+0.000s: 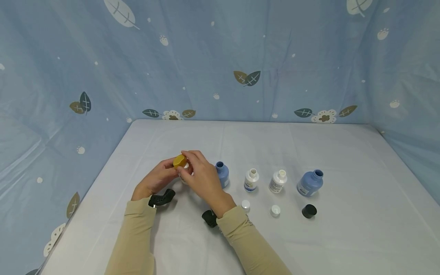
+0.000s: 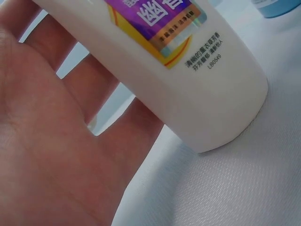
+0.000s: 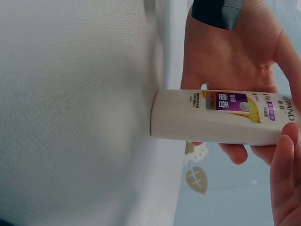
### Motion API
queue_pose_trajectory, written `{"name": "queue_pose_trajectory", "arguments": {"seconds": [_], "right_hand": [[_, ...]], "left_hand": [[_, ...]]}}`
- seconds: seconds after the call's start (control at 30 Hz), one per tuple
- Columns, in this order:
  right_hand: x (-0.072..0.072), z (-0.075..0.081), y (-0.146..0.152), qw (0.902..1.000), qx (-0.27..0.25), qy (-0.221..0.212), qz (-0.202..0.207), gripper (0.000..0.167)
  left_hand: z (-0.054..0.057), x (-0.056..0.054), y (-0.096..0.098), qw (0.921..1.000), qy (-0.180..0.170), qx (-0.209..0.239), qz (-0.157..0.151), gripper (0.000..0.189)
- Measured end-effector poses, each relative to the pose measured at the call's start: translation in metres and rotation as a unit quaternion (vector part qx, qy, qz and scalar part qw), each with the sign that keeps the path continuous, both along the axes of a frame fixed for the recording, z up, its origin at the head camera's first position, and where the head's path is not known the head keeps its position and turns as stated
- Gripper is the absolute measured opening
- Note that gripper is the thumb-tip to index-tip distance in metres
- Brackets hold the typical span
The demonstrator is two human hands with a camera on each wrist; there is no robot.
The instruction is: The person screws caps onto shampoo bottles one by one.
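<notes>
Tan left sleeve [image 1: 135, 233], tan right sleeve [image 1: 252, 240], black left camera [image 1: 162, 198] and black right camera [image 1: 209, 219].
Both sleeves are long, plain and lightly creased, ending at the wrists behind the bare left hand [image 1: 159, 177] and the bare right hand [image 1: 202, 177]. The left camera, a curved bar dotted with tiny marks, juts out just behind the left palm. The right camera, a short rounded block, sits just behind the right hand, beside its cuff.

On my left wrist feed, the left hand [image 2: 51, 136] sits palm to the camera, its fingers [image 2: 94, 77] running behind a white bottle [image 2: 221, 99] that leans across my view. I can read LB0549 beneath its purple-and-orange label [image 2: 162, 26]. White cloth [image 2: 235, 183] spreads below; a blue object [image 2: 278, 7] pokes into the top right corner.
</notes>
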State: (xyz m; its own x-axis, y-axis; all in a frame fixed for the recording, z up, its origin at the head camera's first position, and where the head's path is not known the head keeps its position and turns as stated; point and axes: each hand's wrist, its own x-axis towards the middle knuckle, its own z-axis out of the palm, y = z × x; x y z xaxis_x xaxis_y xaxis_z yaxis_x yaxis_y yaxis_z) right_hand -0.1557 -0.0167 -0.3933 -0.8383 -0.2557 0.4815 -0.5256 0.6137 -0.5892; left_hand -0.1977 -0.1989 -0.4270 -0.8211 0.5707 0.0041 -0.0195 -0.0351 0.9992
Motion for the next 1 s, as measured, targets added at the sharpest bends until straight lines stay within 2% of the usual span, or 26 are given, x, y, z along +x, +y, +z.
{"name": "queue_pose_trajectory", "arguments": {"seconds": [0.23, 0.7, 1.0], "right_hand": [[-0.0004, -0.0011, 0.0008, 0.9999, -0.012, 0.007, 0.0, 0.039], [-0.002, -0.0014, 0.001, 0.9988, -0.046, 0.019, 0.002, 0.026], [-0.0039, -0.001, 0.0013, 0.9962, -0.069, 0.053, 0.003, 0.022]], "left_hand": [[-0.0008, -0.0016, 0.0, 1.0, -0.002, 0.007, -0.005, 0.032], [0.0026, 0.0013, 0.003, 0.9995, -0.015, -0.014, 0.024, 0.027], [-0.0002, -0.0011, 0.0011, 1.0, 0.004, 0.002, 0.007, 0.027]]}}
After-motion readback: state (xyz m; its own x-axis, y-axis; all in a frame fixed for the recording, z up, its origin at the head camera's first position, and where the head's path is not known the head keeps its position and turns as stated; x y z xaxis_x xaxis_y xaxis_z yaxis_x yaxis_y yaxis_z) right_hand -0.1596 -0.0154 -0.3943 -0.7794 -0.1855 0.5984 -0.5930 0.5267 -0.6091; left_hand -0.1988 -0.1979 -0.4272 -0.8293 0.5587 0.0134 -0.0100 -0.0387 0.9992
